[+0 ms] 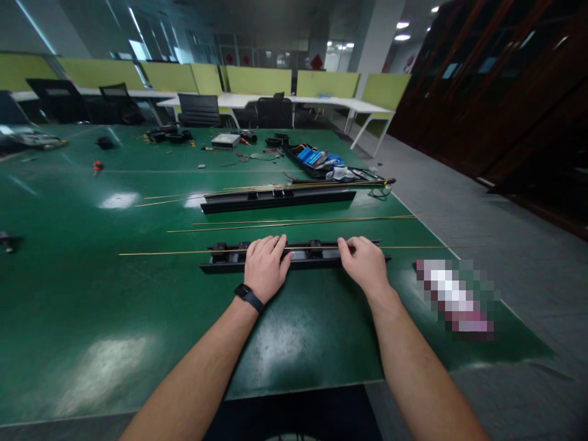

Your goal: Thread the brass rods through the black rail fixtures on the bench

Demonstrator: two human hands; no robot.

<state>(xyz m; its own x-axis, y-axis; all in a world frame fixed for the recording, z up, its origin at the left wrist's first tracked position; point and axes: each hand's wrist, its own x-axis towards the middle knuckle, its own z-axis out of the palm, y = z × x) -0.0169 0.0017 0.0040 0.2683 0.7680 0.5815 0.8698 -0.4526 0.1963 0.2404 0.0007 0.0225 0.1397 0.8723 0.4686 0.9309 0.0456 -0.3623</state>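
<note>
A long black channel-shaped rail (303, 264) lies crosswise on the green table in front of me, with dark blocks (219, 250) inside it. Along its length runs a thin brass-coloured rod (160, 253), sticking out past both ends. My left hand (266, 263), with a dark watch on its wrist, rests over the rail's middle, fingers stretched across the rod and thumb apart. Near the rail's right end, my right hand (365, 260) has thumb and forefinger pinched together at the rod. Its other fingers are curled, and their tips are partly hidden.
Beyond lie more thin rods (275, 224) and a second black rail (280, 201). An open black case (316, 162) with blue packets sits farther back, near small tools and a silver box (225, 141). A blurred-out pink and white item (452, 297) lies near the table's right edge.
</note>
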